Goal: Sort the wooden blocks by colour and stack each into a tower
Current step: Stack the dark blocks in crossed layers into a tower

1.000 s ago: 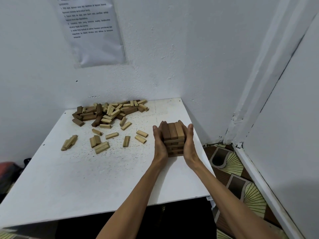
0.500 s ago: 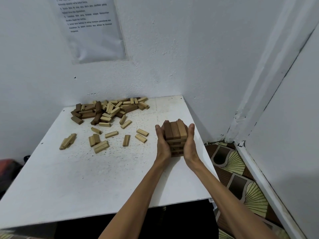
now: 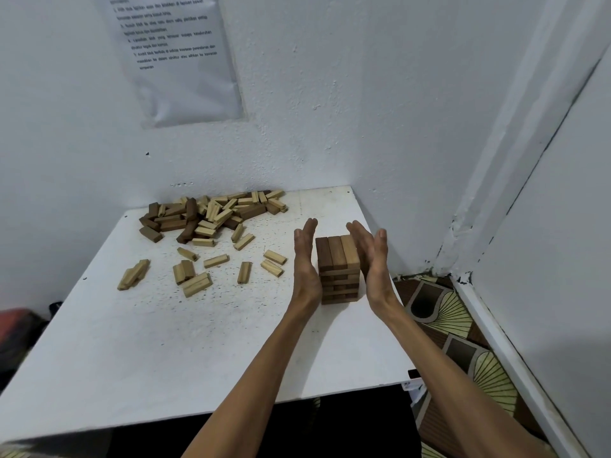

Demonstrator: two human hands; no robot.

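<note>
The white square tabletop (image 3: 165, 358) bears a mixed heap of pale and dark wooden blocks (image 3: 205, 216) far left. At its right stands the dark brown block tower (image 3: 338, 269), flanked by the flat left hand (image 3: 305, 259) and right hand (image 3: 372, 259), which grip nothing. The step looks like squaring the tower; next calls for fetching more dark blocks.

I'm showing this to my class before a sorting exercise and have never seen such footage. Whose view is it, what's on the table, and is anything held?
No machine here: a person wears a camera on the head, so you look down along both bare arms. On the white table stands a tower of brown blocks. The left hand and right hand stand flat on either side of it, fingers straight, gripping nothing. Farther back lies a mixed pile of brown and light blocks, with loose light blocks scattered before it. A printed sheet hangs on the wall.
</note>
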